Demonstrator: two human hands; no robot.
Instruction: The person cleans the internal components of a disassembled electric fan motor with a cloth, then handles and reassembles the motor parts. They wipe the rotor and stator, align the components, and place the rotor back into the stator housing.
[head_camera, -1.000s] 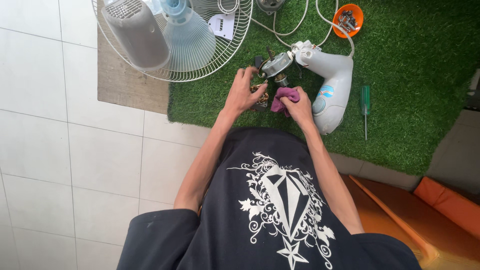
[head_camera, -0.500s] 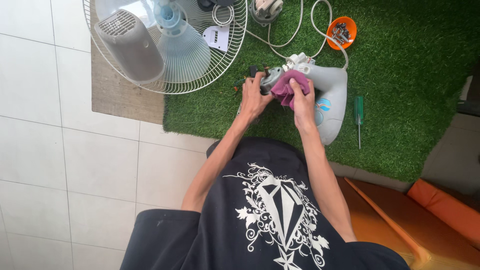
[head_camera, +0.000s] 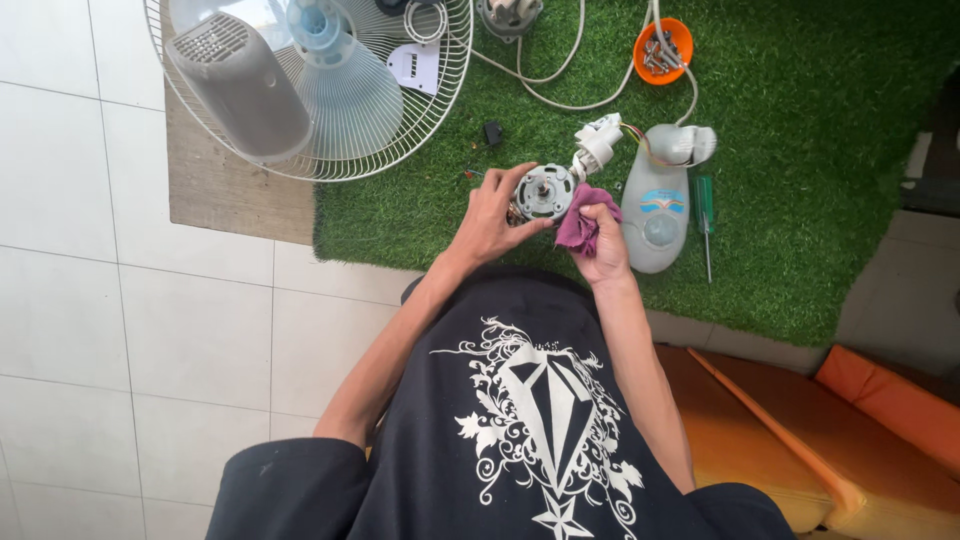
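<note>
Basically, here's how it sits:

left grip: the left hand has its fingers wrapped around the rim of the fan motor, thumb low, fingertips over the top edge. Clamped on it, held up off the green turf mat.

right grip: the right hand is bunched tight around a purple rag, and the rag is pressed against the motor's right side.

motor position: between the two hands, touching both. Left hand carries it, so that's the nearer one; the rag hand comes in from the right.

motor facing: round end plate faces up at the camera, shaft stub in the middle. So I'd say the long axis (the shaft) runs roughly toward the viewer, a bit tilted.

wiring: a white plug block with coloured wires lies just up-right of the motor, running to the grey fan neck housing lying flat beside the rag hand.

further out: green screwdriver just right of the housing, orange bowl of screws well above, wire fan guard with blade up-left.
</note>
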